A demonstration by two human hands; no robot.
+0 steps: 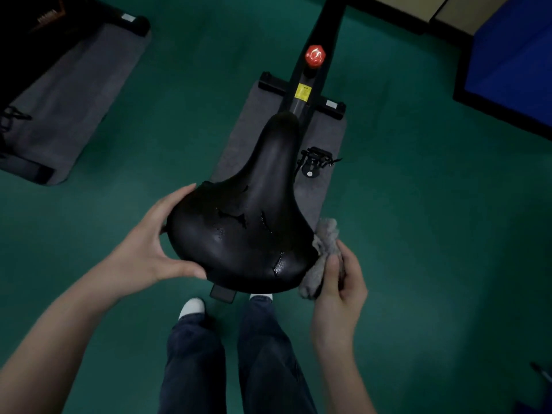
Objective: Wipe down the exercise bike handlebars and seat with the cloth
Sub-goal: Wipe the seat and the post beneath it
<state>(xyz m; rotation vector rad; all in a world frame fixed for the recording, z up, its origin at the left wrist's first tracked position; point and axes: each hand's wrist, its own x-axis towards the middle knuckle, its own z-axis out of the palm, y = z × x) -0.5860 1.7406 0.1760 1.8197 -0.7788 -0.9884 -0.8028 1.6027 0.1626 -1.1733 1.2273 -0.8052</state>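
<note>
Gripping a bunched grey cloth (324,252) between thumb and fingers, the right hand (342,282) sits at the lower right of centre and presses the cloth against the right rear edge of the black seat (248,222). Across from it, the left hand (152,243) cups the seat's left rear side, thumb under the back rim and fingers spread along the upper left curve, so it is grasping the seat itself. That seat fills the middle of the frame, its wide end toward the person and its narrow nose pointing up the picture; its surface shows cracks and a few shiny wet patches near the back. Beyond the nose, the bike's black frame (316,40) runs toward the top of the frame, carrying a yellow label (302,92) and a red knob (315,56). A pedal (315,161) sticks out to the right of the seat. Under the bike lies a grey mat (239,138) on the green floor (418,204). Below the seat, the person's dark trousers (233,354) and a white shoe (192,307) appear. Another grey mat (68,94) lies at upper left, and a blue block (513,55) stands at upper right.
</note>
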